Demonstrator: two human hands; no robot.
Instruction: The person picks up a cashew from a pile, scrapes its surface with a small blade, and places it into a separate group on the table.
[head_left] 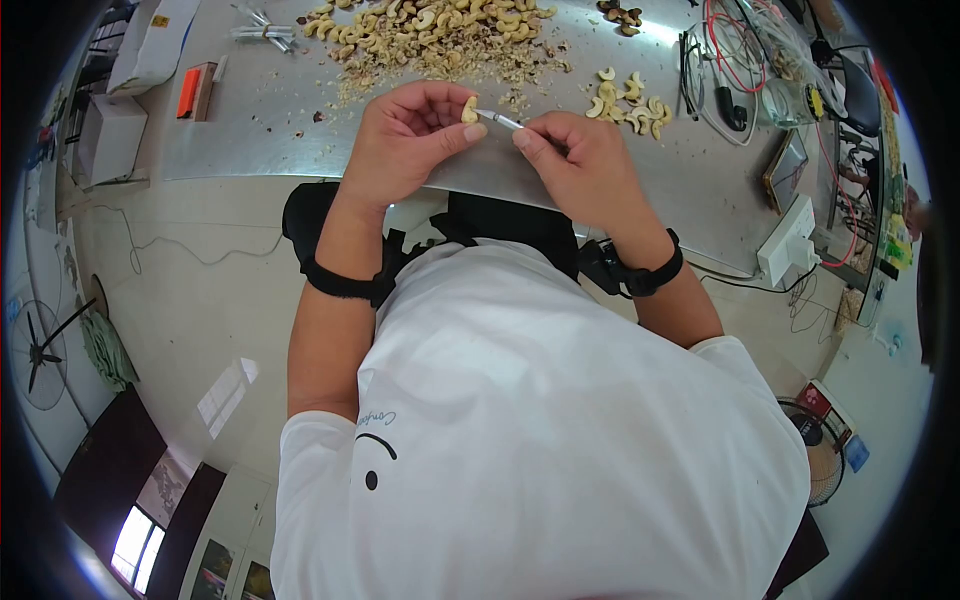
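Between the thumb and forefinger of my left hand (pixel 412 142) is a single cashew (pixel 469 110), held up over the near edge of the metal table. My right hand (pixel 585 165) pinches a slim silver craft knife (pixel 502 120), its pointed tip touching or almost touching the cashew. Beyond my hands lies a large heap of cashews (pixel 430 35), with crumbs and broken bits (pixel 480 75) spread along its near side. A smaller group of whole cashews (pixel 632 103) sits to the right of my right hand.
Dark nut pieces (pixel 620 16) lie at the far right of the heap. On the right are coiled cables (pixel 735 60), a glass jar (pixel 790 102), a phone-like device (pixel 785 170) and a white power strip (pixel 788 240). An orange-and-brown block (pixel 195 92) and thin metallic tubes (pixel 265 32) lie left.
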